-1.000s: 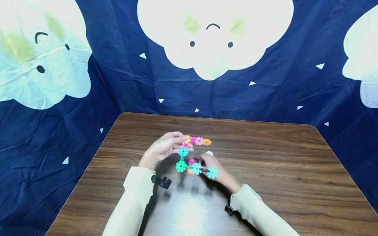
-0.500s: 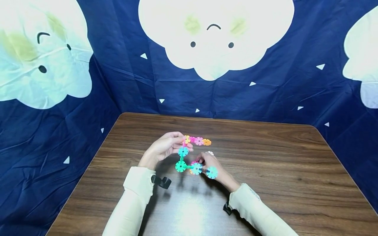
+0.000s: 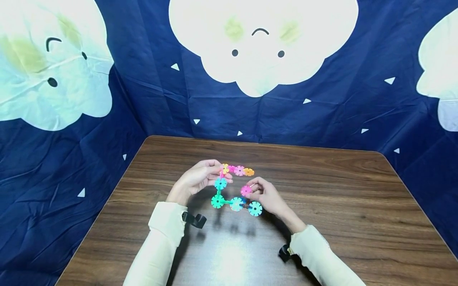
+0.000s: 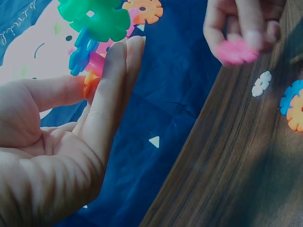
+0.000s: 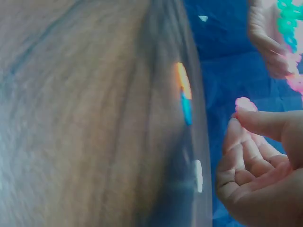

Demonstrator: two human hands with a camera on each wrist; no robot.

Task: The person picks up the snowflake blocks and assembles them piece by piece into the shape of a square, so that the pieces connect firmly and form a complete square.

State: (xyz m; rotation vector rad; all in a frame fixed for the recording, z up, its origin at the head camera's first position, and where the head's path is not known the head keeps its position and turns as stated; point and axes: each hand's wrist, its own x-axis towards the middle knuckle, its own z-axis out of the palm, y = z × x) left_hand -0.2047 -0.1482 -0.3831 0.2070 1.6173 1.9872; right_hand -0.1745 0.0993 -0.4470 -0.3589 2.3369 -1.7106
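Observation:
A chain of colourful snowflake discs (image 3: 234,190) hangs above the wooden table (image 3: 340,190). It has a pink-and-orange top row, a teal and a green disc down the left, and teal discs along the bottom. My left hand (image 3: 222,175) pinches it near the upper left corner; the left wrist view shows my fingers (image 4: 111,80) pressed on an orange and pink piece under a green disc (image 4: 99,16). My right hand (image 3: 251,190) pinches a loose pink disc (image 3: 246,190) just right of the chain, also seen as the pink disc (image 4: 235,51) and the pink disc (image 5: 245,103).
Loose discs lie on the table under the hands: a white disc (image 4: 261,83) and a blue and orange pair (image 4: 294,104). A dark blue cloth with white cloud faces (image 3: 261,43) walls in the table at the back and sides.
My right hand has come up from the table beneath the chain with the pink disc and now holds it higher, beside the chain's right side. The left hand has stayed still.

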